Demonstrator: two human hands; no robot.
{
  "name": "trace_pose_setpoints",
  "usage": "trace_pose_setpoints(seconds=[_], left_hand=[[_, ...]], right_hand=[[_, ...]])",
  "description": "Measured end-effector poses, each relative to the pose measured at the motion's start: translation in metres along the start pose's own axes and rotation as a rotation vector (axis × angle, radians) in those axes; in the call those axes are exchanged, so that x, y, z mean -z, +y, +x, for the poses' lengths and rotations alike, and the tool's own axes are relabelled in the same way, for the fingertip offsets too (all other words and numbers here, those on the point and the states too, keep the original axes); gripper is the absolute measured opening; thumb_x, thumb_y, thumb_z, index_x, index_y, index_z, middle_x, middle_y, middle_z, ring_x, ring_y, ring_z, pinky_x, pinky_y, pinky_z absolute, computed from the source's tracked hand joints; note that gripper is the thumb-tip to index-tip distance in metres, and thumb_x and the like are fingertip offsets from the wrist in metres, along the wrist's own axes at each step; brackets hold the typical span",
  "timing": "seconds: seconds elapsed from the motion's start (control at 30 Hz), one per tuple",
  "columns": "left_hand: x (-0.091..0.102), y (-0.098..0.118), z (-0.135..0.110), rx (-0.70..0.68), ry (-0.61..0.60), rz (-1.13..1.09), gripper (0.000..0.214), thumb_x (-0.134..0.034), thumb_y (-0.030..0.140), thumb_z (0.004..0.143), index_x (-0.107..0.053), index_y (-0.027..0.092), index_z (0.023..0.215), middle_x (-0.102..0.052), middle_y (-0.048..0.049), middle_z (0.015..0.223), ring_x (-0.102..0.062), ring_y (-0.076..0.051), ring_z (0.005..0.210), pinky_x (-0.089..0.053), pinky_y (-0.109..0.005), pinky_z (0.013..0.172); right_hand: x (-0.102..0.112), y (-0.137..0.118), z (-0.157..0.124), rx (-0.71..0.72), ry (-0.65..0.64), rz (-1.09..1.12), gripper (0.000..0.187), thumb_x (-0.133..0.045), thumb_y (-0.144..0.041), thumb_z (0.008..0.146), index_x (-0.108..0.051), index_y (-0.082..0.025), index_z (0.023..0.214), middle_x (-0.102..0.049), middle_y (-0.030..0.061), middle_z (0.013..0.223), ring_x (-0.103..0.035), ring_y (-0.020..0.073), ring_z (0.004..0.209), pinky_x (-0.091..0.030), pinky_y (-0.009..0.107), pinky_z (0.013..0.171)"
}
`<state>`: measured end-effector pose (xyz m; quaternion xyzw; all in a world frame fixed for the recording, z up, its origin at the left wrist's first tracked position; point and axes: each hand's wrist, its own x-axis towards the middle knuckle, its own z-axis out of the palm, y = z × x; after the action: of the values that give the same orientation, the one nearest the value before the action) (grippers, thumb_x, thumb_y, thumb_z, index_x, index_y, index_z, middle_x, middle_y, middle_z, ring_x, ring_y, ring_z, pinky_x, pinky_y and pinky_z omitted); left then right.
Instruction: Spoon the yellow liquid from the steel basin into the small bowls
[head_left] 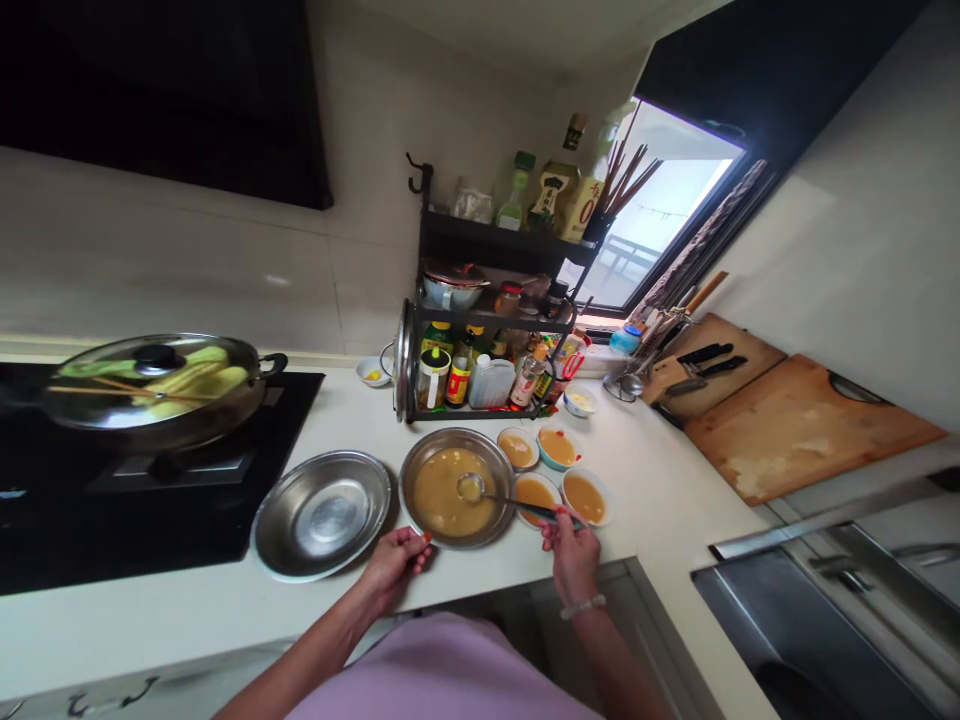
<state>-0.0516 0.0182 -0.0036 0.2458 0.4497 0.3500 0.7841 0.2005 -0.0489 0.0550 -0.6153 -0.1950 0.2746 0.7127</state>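
My right hand [574, 556] is closed around the dark handle of a ladle [517, 503]. The ladle's round head sits in brownish-yellow liquid with small pale bits, inside a metal bowl [501, 452]. With thumb and fingers pinched, my left hand [397, 568] grips the near left rim of that bowl. Beside the bowl on the right stand several small bowls of orange-brown liquid, among them a front right bowl [585, 498] and a back left bowl [517, 448]. A second metal bowl [326, 512], with nothing in it, stands to the left.
On the black stove [45, 520] at left sits a lidded wok [157, 425] with green and yellow food inside. Behind the bowls rises a black rack [495, 235] of bottles and jars. Cutting boards [802, 430] and knives lean at right, near a sink [787, 610].
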Motion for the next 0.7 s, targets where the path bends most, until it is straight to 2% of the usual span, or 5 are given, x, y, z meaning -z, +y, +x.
trace_pose_setpoints(seconds=[0.37,0.7], left_hand=[[-0.001,0.0,-0.002,0.001,-0.01,0.004,0.035,-0.086,0.027,0.049,-0.055,0.012,0.054,-0.061,-0.0025,0.051,-0.049,-0.007,0.044,-0.035,-0.02,0.045],[-0.001,0.001,-0.001,0.008,0.003,0.003,0.037,-0.087,0.028,0.046,-0.055,0.012,0.054,-0.061,-0.0026,0.051,-0.049,-0.007,0.044,-0.034,-0.02,0.045]], right_hand=[[0.003,-0.021,0.014,-0.002,0.015,0.043,0.033,-0.071,-0.042,0.063,-0.06,-0.015,0.079,-0.064,0.0013,0.052,-0.054,0.0126,0.044,-0.038,0.021,0.038],[0.013,-0.044,0.062,0.171,0.185,0.003,0.026,-0.065,-0.039,0.066,-0.059,-0.016,0.077,-0.062,-0.0009,0.05,-0.053,0.0125,0.042,-0.04,0.022,0.039]])
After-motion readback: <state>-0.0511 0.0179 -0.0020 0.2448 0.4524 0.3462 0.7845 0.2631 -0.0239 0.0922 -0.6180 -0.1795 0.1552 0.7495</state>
